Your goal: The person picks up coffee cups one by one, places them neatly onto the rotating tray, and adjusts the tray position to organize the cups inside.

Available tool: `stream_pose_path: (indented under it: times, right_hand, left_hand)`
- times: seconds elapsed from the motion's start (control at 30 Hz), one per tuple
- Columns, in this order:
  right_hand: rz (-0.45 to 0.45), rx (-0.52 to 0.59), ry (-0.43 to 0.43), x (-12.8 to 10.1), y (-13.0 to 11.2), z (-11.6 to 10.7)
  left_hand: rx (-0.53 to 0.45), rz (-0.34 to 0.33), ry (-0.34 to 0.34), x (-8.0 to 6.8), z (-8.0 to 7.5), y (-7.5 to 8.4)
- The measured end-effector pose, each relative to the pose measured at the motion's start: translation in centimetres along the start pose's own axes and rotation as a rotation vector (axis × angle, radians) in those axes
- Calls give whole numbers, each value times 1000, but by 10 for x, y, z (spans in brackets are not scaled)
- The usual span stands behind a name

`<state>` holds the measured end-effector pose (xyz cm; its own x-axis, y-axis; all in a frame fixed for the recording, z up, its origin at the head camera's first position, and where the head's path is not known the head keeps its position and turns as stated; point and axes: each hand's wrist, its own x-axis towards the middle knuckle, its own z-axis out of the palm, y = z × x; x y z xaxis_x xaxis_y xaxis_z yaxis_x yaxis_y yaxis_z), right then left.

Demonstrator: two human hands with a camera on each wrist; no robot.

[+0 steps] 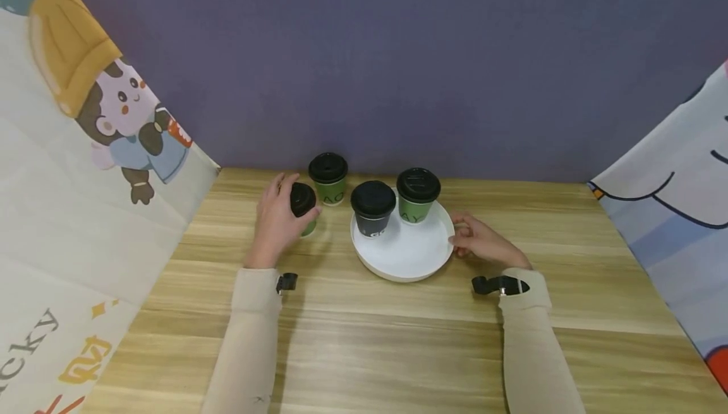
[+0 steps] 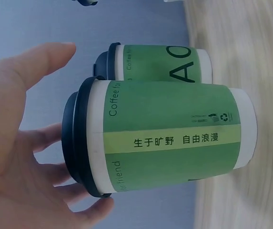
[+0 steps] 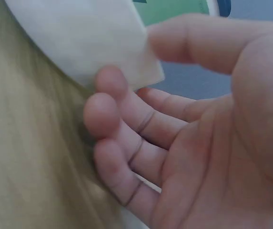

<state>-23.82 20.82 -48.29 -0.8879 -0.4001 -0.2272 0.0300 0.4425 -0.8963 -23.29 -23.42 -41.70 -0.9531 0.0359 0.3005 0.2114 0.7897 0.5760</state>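
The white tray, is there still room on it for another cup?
Yes. The white tray is bare across its front half, near the right hand. Its back edge is crowded: the black cup and a green cup stand there. The left hand grips another green cup beside the tray.

Even soft light, wrist views seemingly blurred
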Motion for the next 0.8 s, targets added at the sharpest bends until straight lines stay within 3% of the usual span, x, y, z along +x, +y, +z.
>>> stream_pose_path:
  times: [0.17,0.37,0.57,0.8]
  right_hand:
    - [22,6,-11,-1,6,1]
    - [29,8,3,-5,4,4]
    - [31,68,97,0,9,8]
    - [23,29,196,7,9,15]
  left_hand:
    - [0,-13,-40,0,2,-2]
    - [-11,-33,-40,-1,3,-5]
    - [-1,-58,-53,-1,4,-7]
    - [1,-60,-62,-1,6,-7]
